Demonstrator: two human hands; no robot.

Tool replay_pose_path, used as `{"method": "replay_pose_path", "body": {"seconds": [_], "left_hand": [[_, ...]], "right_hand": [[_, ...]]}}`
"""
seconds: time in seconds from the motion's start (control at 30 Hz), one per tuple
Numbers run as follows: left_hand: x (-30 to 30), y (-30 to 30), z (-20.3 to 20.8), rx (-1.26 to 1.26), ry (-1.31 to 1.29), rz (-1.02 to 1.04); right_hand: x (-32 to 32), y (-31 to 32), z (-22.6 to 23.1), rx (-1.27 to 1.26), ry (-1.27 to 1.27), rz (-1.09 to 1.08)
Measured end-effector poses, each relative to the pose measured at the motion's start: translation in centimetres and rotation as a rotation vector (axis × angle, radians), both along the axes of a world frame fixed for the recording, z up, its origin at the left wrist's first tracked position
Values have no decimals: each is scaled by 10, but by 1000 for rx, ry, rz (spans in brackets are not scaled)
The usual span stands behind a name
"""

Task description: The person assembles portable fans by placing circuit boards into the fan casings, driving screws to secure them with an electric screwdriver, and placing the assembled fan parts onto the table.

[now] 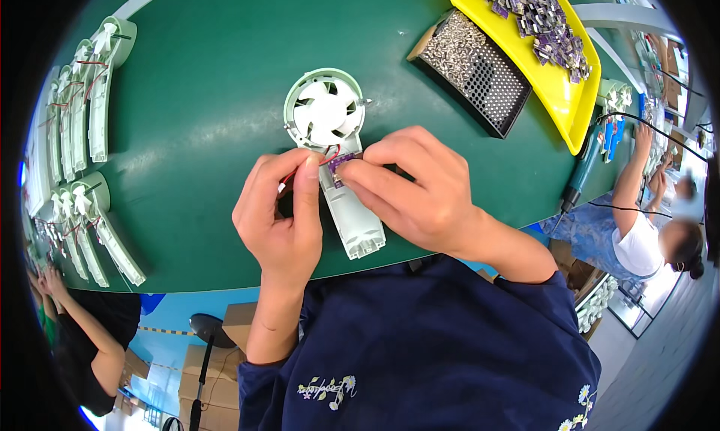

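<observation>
A pale green handheld fan housing (354,219) lies on the green table in front of me, its round head with white blades (328,113) pointing away. In the upper part of its handle sits a small purple circuit board (340,165). The fingers of my right hand (420,187) are pinched on that board. My left hand (279,206) is closed at thumb and forefinger beside the handle, on the thin red and black wires (330,158) that run from the fan head. Fingertips cover part of the board and the wire ends.
A black perforated tray of small screws (480,71) and a yellow tray (559,112) of purple boards stand at the far right. An electric screwdriver (583,172) lies right of them. Several more fan housings (97,116) line the left side. Other people sit at both sides.
</observation>
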State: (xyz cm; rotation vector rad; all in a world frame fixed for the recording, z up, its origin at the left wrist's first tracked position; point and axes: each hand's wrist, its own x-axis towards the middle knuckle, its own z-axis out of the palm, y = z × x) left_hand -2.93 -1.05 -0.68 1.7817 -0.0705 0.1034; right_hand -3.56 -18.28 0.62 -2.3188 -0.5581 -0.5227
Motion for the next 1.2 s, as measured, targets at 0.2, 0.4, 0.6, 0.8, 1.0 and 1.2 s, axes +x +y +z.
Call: {"method": "replay_pose_path", "body": {"seconds": [0.2, 0.4, 0.6, 0.8, 1.0, 1.2], "left_hand": [[0, -1, -2, -33, 8, 19], [-3, 1, -4, -77, 10, 39], [7, 5, 5, 84, -191, -210], [9, 9, 14, 147, -135, -257], [10, 12, 13, 208, -159, -296], [8, 13, 16, 265, -204, -276]], "right_hand": [[0, 0, 2, 2, 45, -5], [-2, 3, 1, 21, 57, -5], [-4, 0, -7, 96, 79, 3], [-3, -4, 4, 172, 206, 35], [-23, -20, 21, 212, 346, 31], [-57, -172, 34, 209, -245, -1064]]}}
